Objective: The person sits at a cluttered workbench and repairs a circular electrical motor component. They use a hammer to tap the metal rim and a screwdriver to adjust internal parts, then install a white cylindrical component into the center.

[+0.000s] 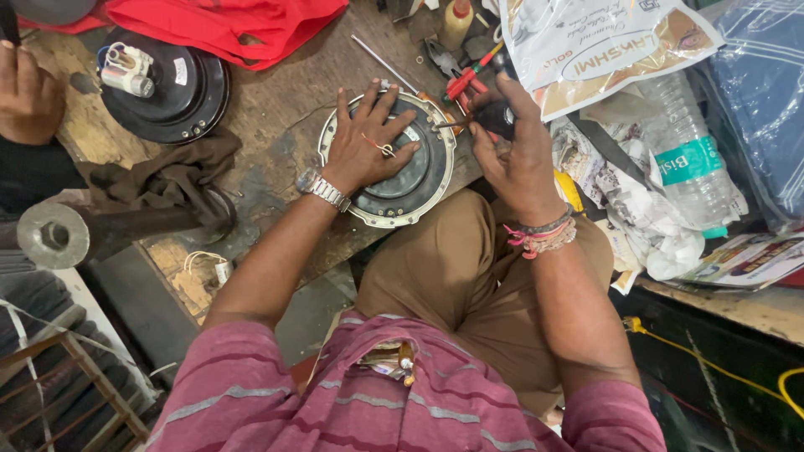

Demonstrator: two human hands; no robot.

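Observation:
A round metal fan motor housing (402, 197) lies flat on the worn wooden bench (276, 109). My left hand (366, 142) is spread flat on top of it, fingers apart, pressing it down; a watch is on that wrist. My right hand (511, 146) grips the black handle of a screwdriver (496, 117), whose thin shaft points left to the housing's upper right rim. Thread bands circle my right wrist.
A second black motor part (167, 84) with a capacitor sits at the upper left, next to another person's hand (29, 96). Red cloth (226, 25), red-handled pliers (462, 81), a plastic bottle (691, 159), printed bags and crumpled paper crowd the right. A metal pipe (59, 234) juts out at left.

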